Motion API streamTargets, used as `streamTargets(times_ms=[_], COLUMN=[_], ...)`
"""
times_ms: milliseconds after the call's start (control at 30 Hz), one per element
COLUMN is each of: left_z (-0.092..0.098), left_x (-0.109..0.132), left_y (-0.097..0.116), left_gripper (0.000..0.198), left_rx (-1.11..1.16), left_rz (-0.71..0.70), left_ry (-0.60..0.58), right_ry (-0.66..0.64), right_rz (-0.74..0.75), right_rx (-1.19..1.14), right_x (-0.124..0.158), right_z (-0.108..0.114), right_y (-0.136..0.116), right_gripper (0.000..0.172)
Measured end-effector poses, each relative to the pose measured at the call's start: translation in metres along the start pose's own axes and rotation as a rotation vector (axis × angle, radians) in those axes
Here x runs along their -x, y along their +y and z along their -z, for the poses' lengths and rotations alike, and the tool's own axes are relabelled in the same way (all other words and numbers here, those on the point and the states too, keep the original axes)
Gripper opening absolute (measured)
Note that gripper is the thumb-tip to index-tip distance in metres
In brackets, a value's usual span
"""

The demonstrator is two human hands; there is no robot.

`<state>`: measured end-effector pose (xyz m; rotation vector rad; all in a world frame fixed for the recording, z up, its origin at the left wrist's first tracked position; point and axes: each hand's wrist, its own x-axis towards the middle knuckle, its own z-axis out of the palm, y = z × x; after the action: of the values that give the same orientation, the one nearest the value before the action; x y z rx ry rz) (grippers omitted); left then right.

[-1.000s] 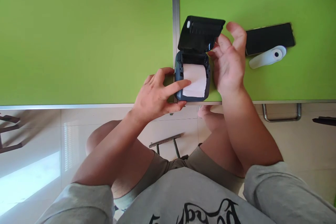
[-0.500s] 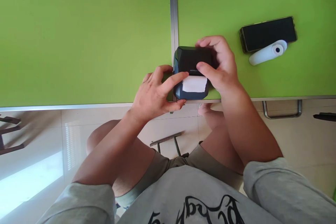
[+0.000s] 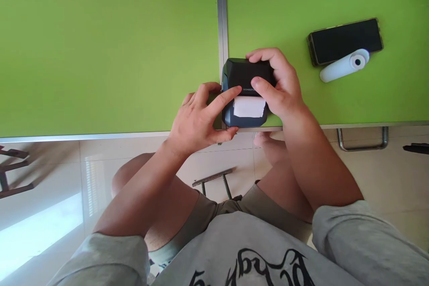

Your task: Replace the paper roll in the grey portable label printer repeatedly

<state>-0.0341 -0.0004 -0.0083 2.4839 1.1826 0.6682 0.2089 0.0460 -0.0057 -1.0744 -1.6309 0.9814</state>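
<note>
A small dark label printer (image 3: 246, 71) rests at the front edge of the green table, over the metal seam. White paper (image 3: 250, 107) sticks out of its slot toward me. My left hand (image 3: 199, 118) grips the printer's left side, with the index fingertip on the lid near the printed lettering and the thumb at the front edge. Around its right side curls my right hand (image 3: 281, 81), the thumb lying on the lid and the fingers over the back edge.
To the right lies a black phone (image 3: 346, 41), with a white paper roll (image 3: 343, 67) leaning against its near edge. A metal seam (image 3: 222, 13) divides the green table (image 3: 110, 44). Below the table edge are a metal handle (image 3: 363, 147) and a stool (image 3: 212, 178).
My left index finger has moved slightly up from the paper slot onto the lid. My right fingers have shifted a little left along the back edge.
</note>
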Motion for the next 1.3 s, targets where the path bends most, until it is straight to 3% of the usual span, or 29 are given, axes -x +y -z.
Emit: streamTargets(times_ms=[167,467,633,833,1000,1133,1300], left_z=[0.002,0.006,0.0,-0.005,-0.003,-0.005,-0.006], left_x=[-0.001,-0.007,-0.008,-0.011,-0.014,-0.015,-0.014], left_y=[0.003,0.004,-0.002,-0.01,-0.004,0.0,0.002], left_gripper=[0.085,0.088,0.106,0.114,0.107,0.105,0.098], left_rx=[0.014,0.055,0.09,0.065,0.018,-0.011,-0.041], left_rz=[0.051,0.099,0.083,0.085,0.14,0.12,0.099], left_ry=[-0.034,-0.027,-0.002,-0.03,-0.045,0.0,0.036], right_ry=[0.013,-0.042,-0.014,-0.065,-0.07,-0.163,-0.218], right_rz=[-0.025,0.093,-0.043,-0.136,-0.137,-0.075,-0.127], right_rx=[-0.009,-0.001,-0.032,-0.103,-0.135,-0.143,-0.186], right_x=[0.0,-0.005,-0.008,-0.014,-0.016,-0.017,-0.022], right_z=[-0.002,0.0,-0.002,0.002,0.006,0.01,0.014], right_y=[-0.007,-0.004,-0.014,-0.018,-0.018,-0.013,0.001], right_gripper=[0.052,0.04,0.025,0.029,0.031,0.033,0.039])
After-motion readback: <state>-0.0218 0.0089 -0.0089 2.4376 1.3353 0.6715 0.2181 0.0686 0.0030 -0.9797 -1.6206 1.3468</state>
